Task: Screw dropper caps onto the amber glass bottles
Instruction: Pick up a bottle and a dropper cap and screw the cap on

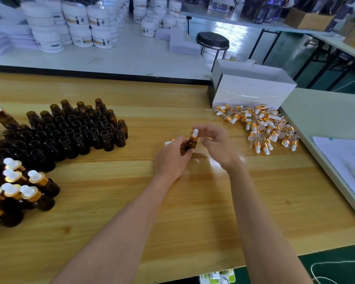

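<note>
The left hand (172, 158) is curled round the body of one amber bottle (190, 146) and holds it a little tilted above the middle of the wooden bench (193, 201). A dropper cap (194, 135), with a gold collar and a white bulb, sits on the bottle's neck. The right hand (215, 144) arches over the cap from the right, with its thumb just beside the collar and its fingers bent above the bulb. It is blurred, so I cannot tell whether it pinches the cap or is only close to it. The two hands are close together, with the bottle between them.

Just past the left hand's fingers a second white-and-gold cap (169, 142) shows. I cannot tell whether it is held or lies on the bench.

To the left stands a dense cluster of uncapped amber bottles (76, 130), upright and touching one another. Nearer, at the left edge, is a group of capped bottles (19, 187). To the right and a little farther lies a loose heap of dropper caps (262, 128), their glass tubes pointing in every direction. Directly behind the heap stands a white box (252, 91).

A grey bench (320, 119) adjoins on the right and carries sheets of paper (344, 160). On the far side are a round black stool (212, 41) and stacks of white jars (80, 23).
</note>
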